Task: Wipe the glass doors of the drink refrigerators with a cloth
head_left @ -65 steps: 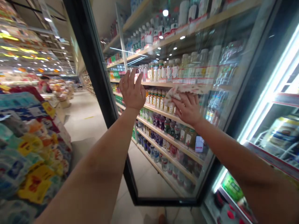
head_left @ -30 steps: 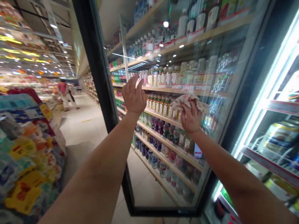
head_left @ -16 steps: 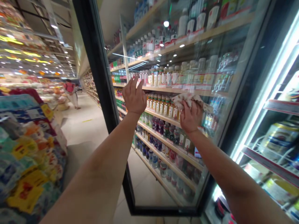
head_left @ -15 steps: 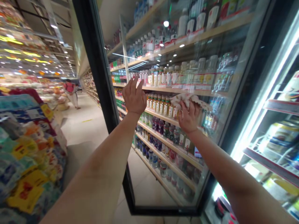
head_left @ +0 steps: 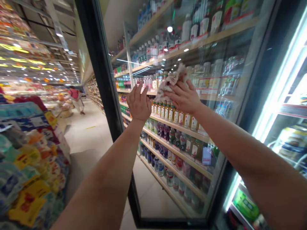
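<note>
A glass door (head_left: pixel 223 121) with a black frame stands swung out from a lit cooler in front of me. My right hand (head_left: pixel 184 95) presses a crumpled, stained whitish cloth (head_left: pixel 171 83) against the pane, its fingers spread over the fabric. To the left of it, my left hand (head_left: pixel 139 103) rests on or close to the glass with fingers apart and nothing in them. Bottles on wooden shelves show through the pane behind both hands.
The lit cooler's shelves (head_left: pixel 295 110) are at the right. Bagged goods (head_left: pixel 31 163) with yellow signs are stacked at the left. Along the aisle floor (head_left: pixel 93 143), a person in a red top (head_left: pixel 76 95) is walking farther off.
My right hand has moved the cloth up and to the left across the glass, closer to my left hand. The left hand stays nearly in place.
</note>
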{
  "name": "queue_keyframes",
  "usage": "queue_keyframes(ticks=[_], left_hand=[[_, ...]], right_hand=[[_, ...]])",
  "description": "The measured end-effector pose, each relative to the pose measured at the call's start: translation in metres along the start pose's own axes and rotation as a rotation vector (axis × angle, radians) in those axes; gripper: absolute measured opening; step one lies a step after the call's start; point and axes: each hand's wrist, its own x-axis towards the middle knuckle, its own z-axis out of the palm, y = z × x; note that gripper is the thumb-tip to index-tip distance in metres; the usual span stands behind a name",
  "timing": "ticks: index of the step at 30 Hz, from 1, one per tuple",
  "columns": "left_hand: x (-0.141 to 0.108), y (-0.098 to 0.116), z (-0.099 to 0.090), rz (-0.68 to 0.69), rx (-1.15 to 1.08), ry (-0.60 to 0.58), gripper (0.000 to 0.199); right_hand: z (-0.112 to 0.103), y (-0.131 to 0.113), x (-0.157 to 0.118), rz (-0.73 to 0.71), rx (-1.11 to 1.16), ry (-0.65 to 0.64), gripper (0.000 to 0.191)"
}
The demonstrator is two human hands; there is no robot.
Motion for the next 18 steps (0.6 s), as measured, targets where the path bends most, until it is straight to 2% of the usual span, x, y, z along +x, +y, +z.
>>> queue_keyframes(ticks=[1,4,5,6,10,11,13,16,17,18], left_hand=[[0.0,0.0,0.0,-0.008,-0.009,-0.005,0.048],[0.0,-0.001,0.0,-0.032,-0.048,-0.03,0.048],[0.0,-0.001,0.0,-0.036,-0.058,-0.04,0.048],[0.0,-0.001,0.0,-0.04,-0.065,-0.048,0.048],[0.001,-0.002,0.002,-0.058,-0.084,-0.079,0.049],[0.002,-0.002,0.003,-0.064,-0.095,-0.089,0.049],[0.002,-0.002,0.006,-0.073,-0.111,-0.103,0.05],[0.003,-0.003,0.009,-0.077,-0.127,-0.095,0.049],[0.003,-0.004,0.01,-0.077,-0.129,-0.086,0.049],[0.003,-0.004,0.011,-0.074,-0.129,-0.079,0.049]], right_hand=[[0.001,0.002,0.005,0.052,-0.005,0.045,0.039],[0.008,0.006,0.015,0.459,-0.069,0.296,0.042],[0.01,0.005,0.015,0.525,-0.083,0.336,0.042],[0.012,0.004,0.015,0.513,-0.086,0.328,0.043],[0.013,-0.002,0.007,0.092,-0.018,0.055,0.041],[0.013,-0.003,0.006,0.053,-0.009,0.015,0.041],[0.014,-0.004,0.008,0.161,-0.03,0.028,0.044],[0.017,-0.005,0.015,0.505,-0.11,0.146,0.053],[0.018,-0.005,0.017,0.557,-0.13,0.167,0.055],[0.019,-0.006,0.017,0.545,-0.141,0.167,0.057]])
